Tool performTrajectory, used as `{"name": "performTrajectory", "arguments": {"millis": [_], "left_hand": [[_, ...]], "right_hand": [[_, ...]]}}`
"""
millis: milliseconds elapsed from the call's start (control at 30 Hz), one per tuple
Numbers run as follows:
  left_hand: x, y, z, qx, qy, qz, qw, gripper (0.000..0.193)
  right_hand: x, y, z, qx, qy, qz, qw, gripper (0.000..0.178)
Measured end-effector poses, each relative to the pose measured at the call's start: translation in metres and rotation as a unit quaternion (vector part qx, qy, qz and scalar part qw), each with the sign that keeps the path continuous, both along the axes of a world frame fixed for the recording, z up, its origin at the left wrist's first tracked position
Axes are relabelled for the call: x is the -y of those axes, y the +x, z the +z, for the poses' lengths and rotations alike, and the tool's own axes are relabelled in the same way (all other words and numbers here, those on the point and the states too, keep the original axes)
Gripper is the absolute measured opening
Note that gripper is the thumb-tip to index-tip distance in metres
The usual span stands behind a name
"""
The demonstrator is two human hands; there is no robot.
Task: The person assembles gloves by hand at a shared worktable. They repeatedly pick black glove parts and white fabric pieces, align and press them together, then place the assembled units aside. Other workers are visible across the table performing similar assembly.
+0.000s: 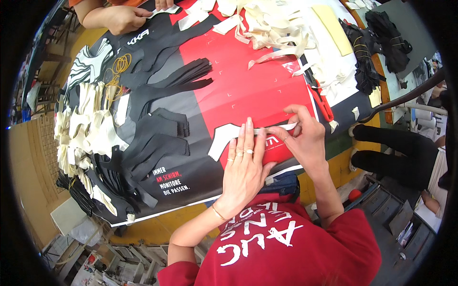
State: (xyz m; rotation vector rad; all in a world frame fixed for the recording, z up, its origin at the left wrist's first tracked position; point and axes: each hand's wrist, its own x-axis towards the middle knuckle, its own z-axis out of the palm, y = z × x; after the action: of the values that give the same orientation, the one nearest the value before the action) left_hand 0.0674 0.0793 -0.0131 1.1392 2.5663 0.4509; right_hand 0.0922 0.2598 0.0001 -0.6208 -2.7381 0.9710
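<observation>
A white curved fabric piece (pixel 220 142) with a narrow strap end lies on the red part of the printed table cover. My left hand (pixel 243 167) rests flat on it with fingers stretched out, pressing near its middle. At the right end of the strap my right hand (pixel 305 140) pinches the fabric between thumb and fingers. Stacked black fabric pieces (pixel 160 138) lie left of my left hand, and more black cut pieces (pixel 162 90) are farther back. Part of the white piece is hidden beneath my left fingers.
Cream fabric pieces (pixel 95 128) pile up at the left edge; cream strips (pixel 272 28) lie at the back. Red-handled scissors (pixel 324 104) lie right of my hands. Another person's hand (pixel 121 19) works at the far left. Tied black bundles (pixel 363 59) lie at the right.
</observation>
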Motion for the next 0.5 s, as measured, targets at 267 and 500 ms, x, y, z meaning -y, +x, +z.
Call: {"name": "performTrajectory", "arguments": {"millis": [267, 500], "left_hand": [[-0.007, 0.004, -0.001, -0.011, 0.006, 0.017, 1.000, 0.094], [-0.007, 0.004, -0.001, -0.014, 0.003, 0.015, 1.000, 0.095]], "right_hand": [[-0.009, 0.009, -0.002, -0.088, -0.148, -0.047, 0.984, 0.028], [-0.005, 0.006, -0.011, -0.109, -0.116, -0.071, 0.985, 0.029]]}}
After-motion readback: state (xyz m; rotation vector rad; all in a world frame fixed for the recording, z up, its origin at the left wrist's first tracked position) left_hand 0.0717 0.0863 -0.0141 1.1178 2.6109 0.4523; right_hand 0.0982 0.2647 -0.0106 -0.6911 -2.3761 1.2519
